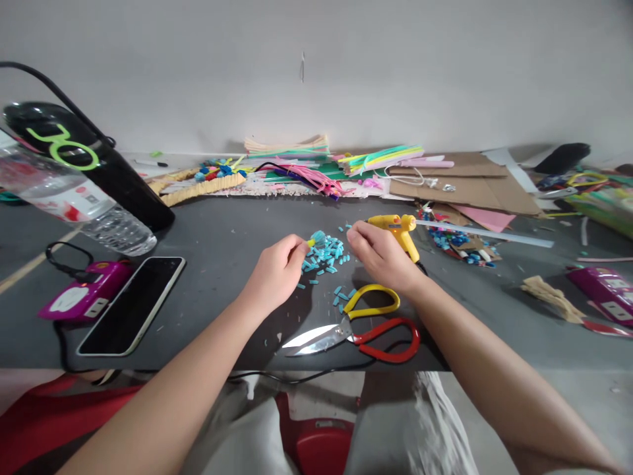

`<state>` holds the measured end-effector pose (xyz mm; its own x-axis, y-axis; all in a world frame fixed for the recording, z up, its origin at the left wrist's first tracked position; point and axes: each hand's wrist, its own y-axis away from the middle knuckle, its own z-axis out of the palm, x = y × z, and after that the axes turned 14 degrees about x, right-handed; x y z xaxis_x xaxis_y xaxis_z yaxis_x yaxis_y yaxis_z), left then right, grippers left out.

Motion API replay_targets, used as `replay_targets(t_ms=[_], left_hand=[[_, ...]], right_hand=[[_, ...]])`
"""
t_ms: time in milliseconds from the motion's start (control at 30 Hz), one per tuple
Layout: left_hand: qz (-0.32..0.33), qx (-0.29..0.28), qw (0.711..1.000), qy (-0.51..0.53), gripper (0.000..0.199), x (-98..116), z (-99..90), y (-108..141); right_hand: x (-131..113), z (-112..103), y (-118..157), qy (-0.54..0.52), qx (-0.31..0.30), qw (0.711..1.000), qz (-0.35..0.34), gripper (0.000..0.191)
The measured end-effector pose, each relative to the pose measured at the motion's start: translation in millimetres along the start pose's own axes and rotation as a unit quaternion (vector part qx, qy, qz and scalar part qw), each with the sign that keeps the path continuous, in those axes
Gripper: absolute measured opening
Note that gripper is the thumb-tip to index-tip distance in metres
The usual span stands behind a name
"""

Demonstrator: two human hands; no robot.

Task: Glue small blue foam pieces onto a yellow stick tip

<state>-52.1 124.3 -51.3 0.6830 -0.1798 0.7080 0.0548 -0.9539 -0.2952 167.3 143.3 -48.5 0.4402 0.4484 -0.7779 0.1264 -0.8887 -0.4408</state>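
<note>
Between finger and thumb, my left hand [283,265] pinches a small yellow stem with a light-blue flower-like tuft [318,239] at its tip. Under and around that tuft lies a loose pile of short light-blue pieces [332,254]. To the right of the pile, my right hand [376,249] is closed, fingers curled, and whatever it grips is hidden. A yellow hot glue gun [409,244] with a long clear glue stick [487,233] lies just beyond it, partly covered by the hand. Scissors [341,330] with one yellow and one red handle lie open nearer the edge.
At left are a phone [132,307], a purple power strip [91,290], a clear plastic bottle [99,208] and a black bottle [123,178]. Pipe cleaner bundles [383,160] and cardboard [469,185] line the wall. A black cable [306,378] runs along the front edge.
</note>
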Motion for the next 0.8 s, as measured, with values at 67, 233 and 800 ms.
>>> replay_targets(t_ms=[67,233,800], left_hand=[[-0.009,-0.001,1.000,0.000,0.033,-0.7,-0.5,-1.1],[-0.044,-0.002,0.999,0.007,0.041,0.7,0.1,-1.3],[0.003,-0.010,1.000,-0.008,0.037,-0.5,-0.1,-1.7]], right_hand=[[3.9,-9.8,3.3,0.034,-0.041,0.999,0.010,0.042],[21.9,-47.3,21.7,0.104,-0.120,0.984,0.078,0.038],[70.9,-59.4,-14.0,0.356,-0.013,0.929,0.106,0.041]])
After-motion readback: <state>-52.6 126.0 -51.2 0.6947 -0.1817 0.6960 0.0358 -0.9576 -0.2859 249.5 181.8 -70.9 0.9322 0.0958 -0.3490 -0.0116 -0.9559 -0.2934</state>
